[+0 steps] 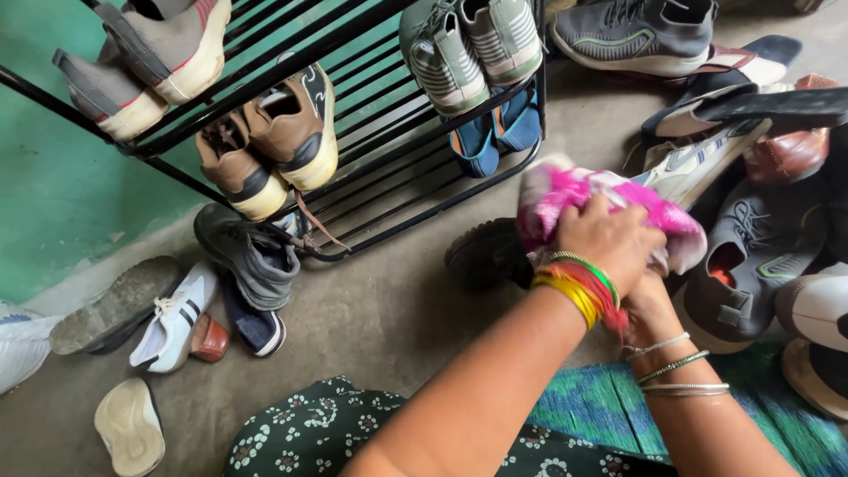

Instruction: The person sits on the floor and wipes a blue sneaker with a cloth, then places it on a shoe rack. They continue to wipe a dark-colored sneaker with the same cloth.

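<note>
cloth [565, 190]: pink-white, bunched, blurred, just right of rack [371, 132]
left hand [609, 243]: clenched on cloth
right hand [649, 305]: beneath, grip unclear
floor [380, 309]: grey concrete, shoes scattered
wall [44, 177]: green, behind rack

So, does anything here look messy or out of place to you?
Yes. Many shoes lie loose on the floor instead of on the black rack. One sole-up shoe sits alone at lower left, and a heap of shoes is jumbled at right, beside the hands holding a pink cloth.
</note>
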